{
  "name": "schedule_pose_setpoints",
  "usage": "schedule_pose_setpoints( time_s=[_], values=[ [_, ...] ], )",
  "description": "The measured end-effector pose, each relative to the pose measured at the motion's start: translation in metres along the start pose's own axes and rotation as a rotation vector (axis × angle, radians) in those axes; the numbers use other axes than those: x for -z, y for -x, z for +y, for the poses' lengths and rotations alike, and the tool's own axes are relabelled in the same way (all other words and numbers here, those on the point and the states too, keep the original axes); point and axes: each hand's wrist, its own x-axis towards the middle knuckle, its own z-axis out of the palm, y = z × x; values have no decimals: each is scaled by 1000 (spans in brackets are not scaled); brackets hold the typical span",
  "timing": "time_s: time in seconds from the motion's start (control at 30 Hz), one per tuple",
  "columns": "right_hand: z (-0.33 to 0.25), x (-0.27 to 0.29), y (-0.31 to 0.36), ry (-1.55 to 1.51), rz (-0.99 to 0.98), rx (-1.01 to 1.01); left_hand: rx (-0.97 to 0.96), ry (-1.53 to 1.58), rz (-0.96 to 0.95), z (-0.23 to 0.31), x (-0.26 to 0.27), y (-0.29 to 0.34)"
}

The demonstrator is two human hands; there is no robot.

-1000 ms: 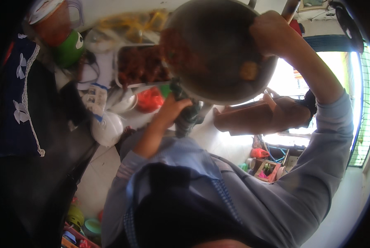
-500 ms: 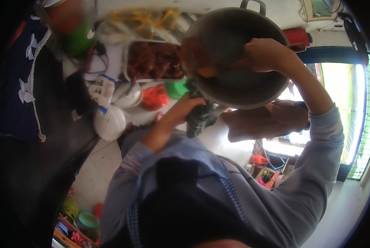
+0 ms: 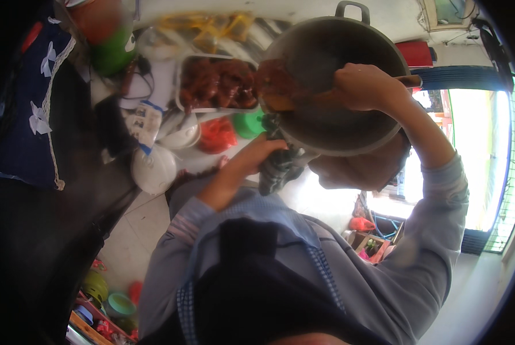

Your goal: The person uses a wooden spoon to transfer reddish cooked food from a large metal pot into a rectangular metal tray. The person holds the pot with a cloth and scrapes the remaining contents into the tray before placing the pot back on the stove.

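A large dark wok [image 3: 332, 49] stands up close in front of me, its near-left rim beside a white-rimmed tray [image 3: 219, 108]. Dark red-brown glazed pieces of food [image 3: 220, 83] fill that tray. Through a grey striped cloth [image 3: 280, 169], my left hand [image 3: 263, 154] grips the wok at its near-left side; the handle itself is hidden. My right hand [image 3: 364, 86] is closed round the handle of a wooden spatula [image 3: 281, 103]. The spatula's blade lies against the left inner wall, by reddish-brown sauce [image 3: 276, 79].
Near the tray are a red plastic bag [image 3: 217, 135], a green container [image 3: 248, 123], a white bowl [image 3: 181, 135], a blue-and-white packet [image 3: 146, 123] and a round white lid-like item [image 3: 154, 169]. A dark cable [image 3: 145, 77] lies farther left. A brown object [image 3: 355, 169] shows below the wok.
My right hand has shifted slightly left, and the spatula's handle end has come down a little. The wok sits slightly to the right in view. My left hand keeps its grip.
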Motion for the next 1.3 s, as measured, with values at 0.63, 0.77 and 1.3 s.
schedule_pose_setpoints(
  time_s=[0.63, 0.77, 1.3],
  values=[
    [-2, -8, -8, 53, 58, -60, 87, 27, -30, -2, 8, -5],
    [10, -4, -2, 137, 66, -87, 96, 7, -17, -1, 8, -2],
    [28, -16, -15, 253, 151, -138, 112, -88, -4, 4, 15, 3]
  ],
)
